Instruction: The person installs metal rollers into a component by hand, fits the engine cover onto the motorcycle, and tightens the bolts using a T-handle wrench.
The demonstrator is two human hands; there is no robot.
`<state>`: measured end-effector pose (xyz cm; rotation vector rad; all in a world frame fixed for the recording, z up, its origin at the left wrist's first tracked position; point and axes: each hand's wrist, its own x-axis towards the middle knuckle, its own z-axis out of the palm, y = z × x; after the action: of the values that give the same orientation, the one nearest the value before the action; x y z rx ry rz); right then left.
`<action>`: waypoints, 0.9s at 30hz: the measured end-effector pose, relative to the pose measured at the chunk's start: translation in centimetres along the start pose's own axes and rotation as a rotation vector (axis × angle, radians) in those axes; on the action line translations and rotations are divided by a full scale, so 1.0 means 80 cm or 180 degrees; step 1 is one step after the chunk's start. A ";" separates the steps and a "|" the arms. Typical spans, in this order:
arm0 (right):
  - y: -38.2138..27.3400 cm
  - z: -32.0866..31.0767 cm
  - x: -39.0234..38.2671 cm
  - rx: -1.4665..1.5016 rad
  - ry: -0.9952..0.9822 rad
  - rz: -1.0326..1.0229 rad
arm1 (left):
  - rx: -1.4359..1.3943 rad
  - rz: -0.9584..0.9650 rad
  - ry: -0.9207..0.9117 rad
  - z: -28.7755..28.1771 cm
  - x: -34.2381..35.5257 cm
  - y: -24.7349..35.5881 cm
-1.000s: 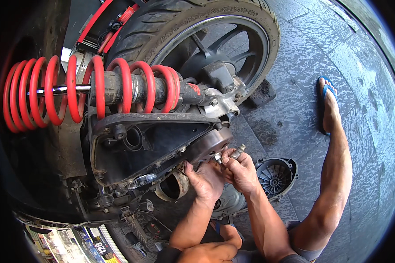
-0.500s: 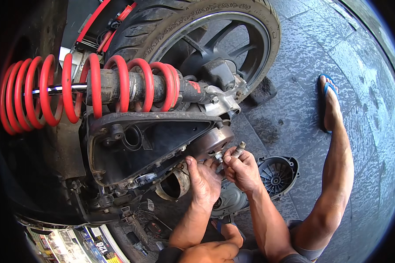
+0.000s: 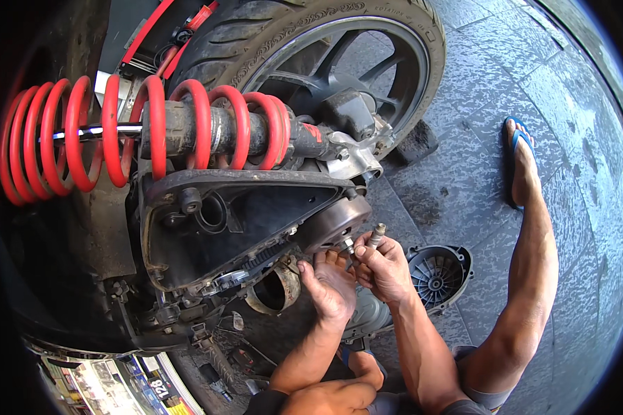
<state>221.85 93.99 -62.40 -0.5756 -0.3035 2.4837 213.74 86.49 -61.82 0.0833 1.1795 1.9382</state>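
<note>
A round metal clutch drum [image 3: 333, 223] sits at the right end of the opened black belt case [image 3: 256, 207], with a nut and threaded shaft end [image 3: 348, 245] at its centre. My left hand [image 3: 331, 289] is palm up just below the drum, its fingers stretched toward the lower rim; whether they touch it I cannot tell. Beside the shaft end, my right hand [image 3: 385, 271] is closed around a short, metal, cylinder-shaped piece [image 3: 376, 236] with a narrower tip. Its lower part is hidden in the fingers.
A red coil spring shock absorber [image 3: 201, 131] and the wheel [image 3: 367, 76] lie beyond the case. On the tiled floor [image 3: 491, 270] rests a round finned cover [image 3: 436, 280] near my right forearm. Several tools [image 3: 239, 356] are at lower left. A sandalled foot [image 3: 520, 149] stands at right.
My left hand has shifted slightly right, and more of its fingers show below the drum. My right hand stays nearly in place, still holding the metal piece.
</note>
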 end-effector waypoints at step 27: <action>-0.013 0.004 -0.002 -0.0051 0.0125 0.0087 | 0.1455 0.0489 -0.0494 0.011 -0.006 0.007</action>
<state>222.32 94.75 -61.72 -0.6384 -0.3023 2.4951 214.08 86.70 -60.76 0.5696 1.5233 1.7181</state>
